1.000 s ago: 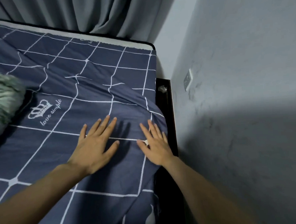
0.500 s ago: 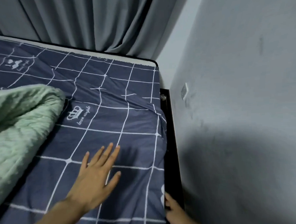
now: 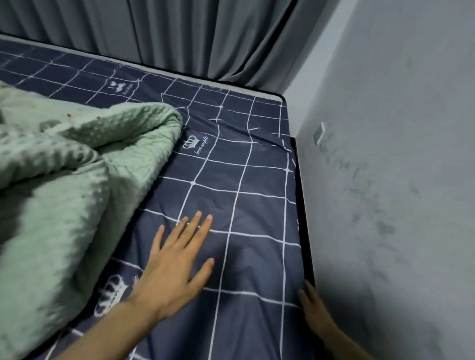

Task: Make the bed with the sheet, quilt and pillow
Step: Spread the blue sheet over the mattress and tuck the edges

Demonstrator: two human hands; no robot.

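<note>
A navy sheet (image 3: 238, 163) with a white grid and crown prints covers the mattress up to its right edge. My left hand (image 3: 177, 265) lies flat on the sheet, fingers spread and straight. My right hand (image 3: 313, 305) is at the sheet's right edge, fingers straight, pressed into the narrow gap between mattress and wall; part of it is hidden in shadow. A pale green dotted quilt (image 3: 52, 189) lies bunched in a heap on the left of the bed. No pillow is in view.
A grey wall (image 3: 397, 199) runs close along the bed's right side, with a small wall plate (image 3: 319, 133) on it. Grey curtains (image 3: 195, 30) hang behind the far end of the bed. A dark bed frame strip (image 3: 303, 204) shows in the gap.
My right hand has dropped from the top of the sheet down to its right edge beside the wall. The view has swung left and back, bringing the green quilt into sight.
</note>
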